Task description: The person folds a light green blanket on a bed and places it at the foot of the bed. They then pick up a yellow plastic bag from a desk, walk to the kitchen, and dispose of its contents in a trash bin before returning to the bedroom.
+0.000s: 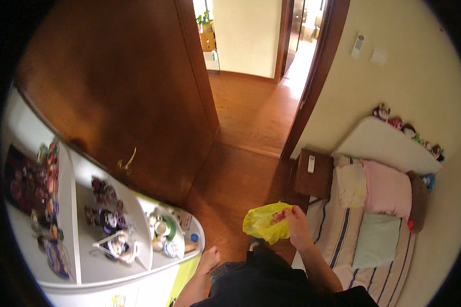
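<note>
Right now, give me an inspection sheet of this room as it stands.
Surface: wooden floor, bare where visible.
Job's things: crumpled yellow plastic bag, held above the floor.
Clutter: white corner shelves crowded with figurines and small cans; pillows on the striped bed.
Grippers: right hand grips the bag; left hand hangs free near the shelves.
Cables: nothing seen.
Surroundings: brown wardrobe, open doorway, nightstand with a remote.

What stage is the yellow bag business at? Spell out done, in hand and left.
Done: the yellow plastic bag is off every surface, crumpled and held up in the right hand above the wooden floor. In hand: only that bag; the left hand hangs empty beside the white shelf unit. Left: the bag looks bunched shut, and shelf items remain in place.
</note>
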Tool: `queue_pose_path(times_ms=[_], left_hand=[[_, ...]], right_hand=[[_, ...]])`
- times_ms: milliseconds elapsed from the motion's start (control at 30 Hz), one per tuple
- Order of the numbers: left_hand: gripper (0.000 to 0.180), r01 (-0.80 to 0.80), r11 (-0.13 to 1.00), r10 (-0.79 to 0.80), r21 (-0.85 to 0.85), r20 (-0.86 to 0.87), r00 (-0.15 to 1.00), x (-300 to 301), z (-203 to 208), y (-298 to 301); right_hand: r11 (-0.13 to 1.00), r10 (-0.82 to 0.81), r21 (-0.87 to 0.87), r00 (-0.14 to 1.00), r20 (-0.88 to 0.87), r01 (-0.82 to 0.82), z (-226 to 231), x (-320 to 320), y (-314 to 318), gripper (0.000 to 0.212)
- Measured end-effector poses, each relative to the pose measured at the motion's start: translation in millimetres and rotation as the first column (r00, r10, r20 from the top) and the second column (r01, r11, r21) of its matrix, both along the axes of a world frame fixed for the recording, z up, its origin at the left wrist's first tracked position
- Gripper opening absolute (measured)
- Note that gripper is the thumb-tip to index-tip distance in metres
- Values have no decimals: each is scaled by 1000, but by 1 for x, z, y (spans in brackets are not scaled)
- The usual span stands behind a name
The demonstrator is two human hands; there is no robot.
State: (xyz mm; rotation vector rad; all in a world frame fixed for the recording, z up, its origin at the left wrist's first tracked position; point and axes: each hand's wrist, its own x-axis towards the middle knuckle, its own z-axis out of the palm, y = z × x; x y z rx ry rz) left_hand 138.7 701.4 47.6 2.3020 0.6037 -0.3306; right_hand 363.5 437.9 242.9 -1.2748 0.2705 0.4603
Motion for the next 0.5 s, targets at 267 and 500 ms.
queue_pose_path(times_ms=[267,500], left_hand=[[25,-118,978,194,170,-556,808,13,-38,83],[26,-244,966,246,84,-584,774,208,-97,150]], right_hand=[[1000,21,-12,995,95,-20,-6,197,40,12],[998,41,38,981,190,-49,-13,412,123,12]])
